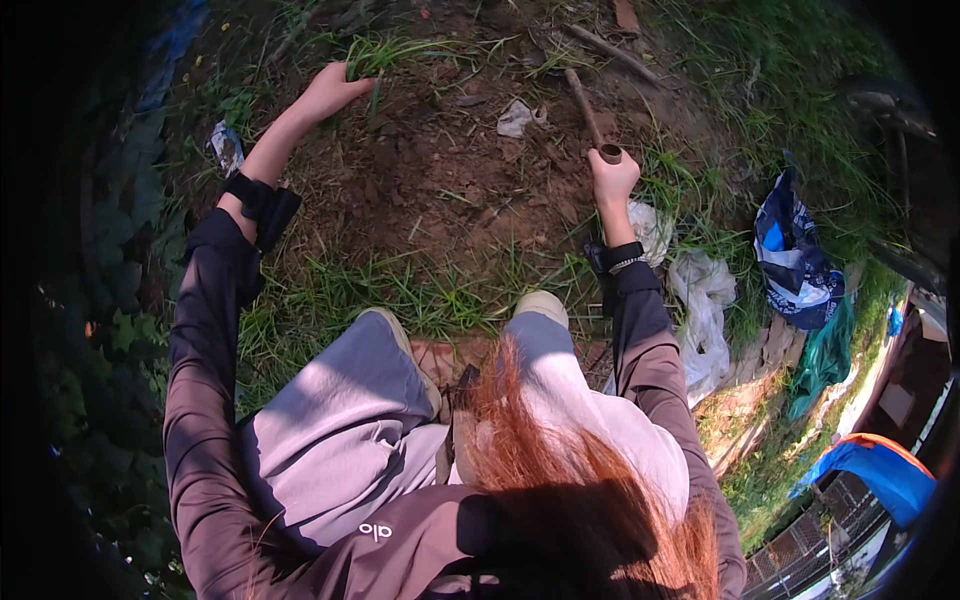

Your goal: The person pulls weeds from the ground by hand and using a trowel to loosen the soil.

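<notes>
My left hand [335, 92] reaches to the far left, its fingers closed on a tuft of green grass [385, 50] at the edge of the bare soil. My right hand [613, 182] is a fist around a brown hand tool [584, 108]. A narrow, rusty-looking shaft points away from the fist, and a round hollow end shows on top. The tool's working end cannot be made out clearly. Between both hands lies brown soil [450, 170] with scattered grass blades. A crumpled white scrap [516, 118] rests on it, nearer the right hand.
White plastic bags [702, 310] lie beside my right forearm. Farther right are a dark blue printed bag [797, 250], green plastic [825, 350] and a blue and orange object [870, 475]. A stick [612, 52] lies at the far side. Litter [226, 147] sits near my left wrist.
</notes>
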Tool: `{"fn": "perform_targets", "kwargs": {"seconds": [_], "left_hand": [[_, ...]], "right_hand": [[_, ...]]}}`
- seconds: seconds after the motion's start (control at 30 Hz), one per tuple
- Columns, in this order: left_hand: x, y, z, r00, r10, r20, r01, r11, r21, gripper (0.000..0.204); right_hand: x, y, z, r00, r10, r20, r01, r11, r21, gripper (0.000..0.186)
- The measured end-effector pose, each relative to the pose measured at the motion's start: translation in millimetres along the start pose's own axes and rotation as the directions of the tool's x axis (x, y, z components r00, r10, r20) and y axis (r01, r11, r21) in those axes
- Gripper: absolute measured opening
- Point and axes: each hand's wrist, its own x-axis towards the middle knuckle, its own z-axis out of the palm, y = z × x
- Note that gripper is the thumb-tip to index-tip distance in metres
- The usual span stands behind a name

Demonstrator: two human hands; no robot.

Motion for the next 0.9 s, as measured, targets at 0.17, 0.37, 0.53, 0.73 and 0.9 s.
{"fn": "perform_targets", "kwargs": {"seconds": [0.17, 0.37, 0.53, 0.73, 0.9], "left_hand": [[-9.2, 17.8, 3.3, 0.996, 0.065, -0.058, -0.071, 0.992, -0.106, 0.024], [-9.6, 29.4, 11.3, 0.947, 0.166, -0.273, -0.157, 0.986, 0.055, 0.032], [-16.9, 47.4, 36.0, 0.925, 0.253, -0.283, -0.254, 0.967, 0.033, 0.03], [-16.9, 41.6, 75.3, 0.814, 0.535, -0.226, -0.398, 0.797, 0.455, 0.053], [-22.9, 53.2, 85.5, 0.836, 0.532, -0.134, -0.379, 0.736, 0.561, 0.044]], "right_hand": [[-10.1, -25.5, 17.8, 0.996, -0.015, 0.089, 0.011, 0.999, 0.051, 0.018], [-41.2, -55.7, 26.4, 0.97, 0.041, 0.238, -0.087, 0.978, 0.187, 0.017], [-71.8, -69.9, 18.5, 0.952, 0.073, 0.297, -0.125, 0.98, 0.157, 0.015], [-109.8, -88.6, 4.6, 0.947, 0.057, 0.316, -0.097, 0.989, 0.111, 0.014], [-126.4, -99.0, -4.0, 0.958, 0.01, 0.285, -0.043, 0.993, 0.109, 0.017]]}}
